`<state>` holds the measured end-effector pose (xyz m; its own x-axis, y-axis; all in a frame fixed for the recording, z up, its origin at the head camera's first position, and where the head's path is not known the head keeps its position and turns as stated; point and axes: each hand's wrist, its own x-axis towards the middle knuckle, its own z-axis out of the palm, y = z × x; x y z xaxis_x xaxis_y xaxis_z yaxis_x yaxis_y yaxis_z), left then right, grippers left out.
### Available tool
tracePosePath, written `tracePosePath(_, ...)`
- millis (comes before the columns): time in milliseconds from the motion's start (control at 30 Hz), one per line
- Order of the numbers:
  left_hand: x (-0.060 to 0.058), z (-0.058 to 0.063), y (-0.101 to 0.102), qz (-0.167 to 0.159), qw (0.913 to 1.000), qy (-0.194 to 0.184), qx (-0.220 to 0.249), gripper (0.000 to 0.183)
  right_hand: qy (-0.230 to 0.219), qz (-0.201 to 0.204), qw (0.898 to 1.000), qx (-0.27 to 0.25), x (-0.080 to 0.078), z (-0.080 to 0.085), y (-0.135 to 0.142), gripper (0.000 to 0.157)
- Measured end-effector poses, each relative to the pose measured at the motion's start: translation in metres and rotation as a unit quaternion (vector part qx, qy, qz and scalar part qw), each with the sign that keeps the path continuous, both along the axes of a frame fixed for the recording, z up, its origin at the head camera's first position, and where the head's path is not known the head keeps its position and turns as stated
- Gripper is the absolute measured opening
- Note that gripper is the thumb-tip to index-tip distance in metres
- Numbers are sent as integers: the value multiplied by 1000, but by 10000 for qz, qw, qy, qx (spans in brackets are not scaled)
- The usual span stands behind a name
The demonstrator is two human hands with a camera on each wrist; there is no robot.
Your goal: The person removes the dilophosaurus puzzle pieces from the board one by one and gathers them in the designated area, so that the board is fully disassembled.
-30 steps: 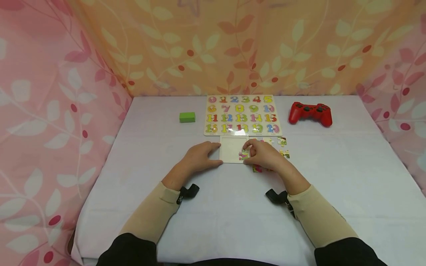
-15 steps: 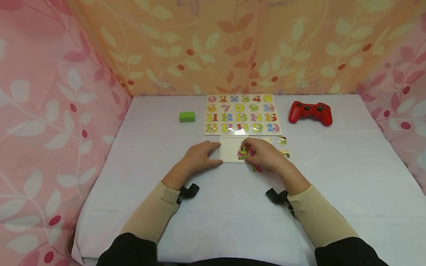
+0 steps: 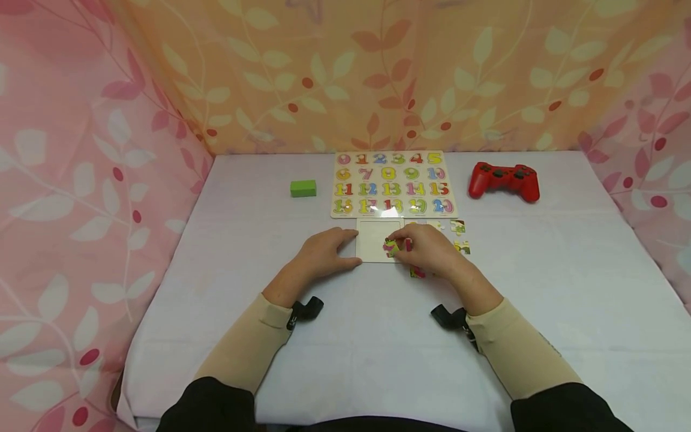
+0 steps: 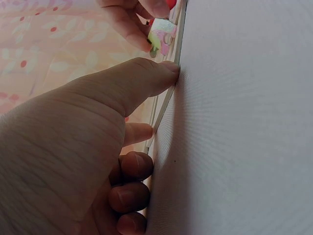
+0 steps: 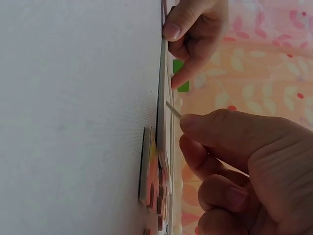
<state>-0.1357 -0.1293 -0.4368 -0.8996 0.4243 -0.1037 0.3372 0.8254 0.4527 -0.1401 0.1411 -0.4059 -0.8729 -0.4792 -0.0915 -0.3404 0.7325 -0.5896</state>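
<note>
My right hand (image 3: pixel 429 247) pinches a small pink-and-green jigsaw piece (image 3: pixel 391 247) between thumb and fingertips over the lower right part of a shallow cream puzzle tray (image 3: pixel 369 240). The right wrist view catches this piece (image 5: pixel 172 108) tilted, its lower edge close over the tray. My left hand (image 3: pixel 323 253) touches the tray's left side, thumb near the front corner and index finger straight near the back one. Its other fingers curl loosely in the left wrist view. My right hand partly hides several loose pieces lying right of the tray, including a red one (image 3: pixel 417 272).
Behind the tray lies a number board (image 3: pixel 391 183) with coloured numerals. A green block (image 3: pixel 303 188) sits to its left, a red game controller (image 3: pixel 504 182) to its right. Two loose pieces (image 3: pixel 461 247) lie past my right hand. Patterned curtains border the white-covered table (image 3: pixel 345 360).
In my right hand the jigsaw piece has gone from lying nearly flat in the tray's front right corner to tilted and slightly further left. My left hand stays put.
</note>
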Motion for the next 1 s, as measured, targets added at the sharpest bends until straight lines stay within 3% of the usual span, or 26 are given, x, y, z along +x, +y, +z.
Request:
tracePosePath(200, 0, 0, 0, -2, 10000, -5, -11, 74, 107, -22, 9995, -287, 4, 12, 3, 33)
tracePosePath(467, 0, -2, 0, 25, 10000, 21, -31, 74, 88, -277, 9962, -820, 14, 45, 18, 33)
tracePosePath(700, 1, -2, 1, 60, 10000, 17, -41, 74, 51, -632, 9876, -1439, 27, 71, 37, 33)
tracePosePath(1000, 1, -1, 0, 38, 10000, 14, -4, 75, 133, -908, 9850, -1460, 31, 88, 63, 41)
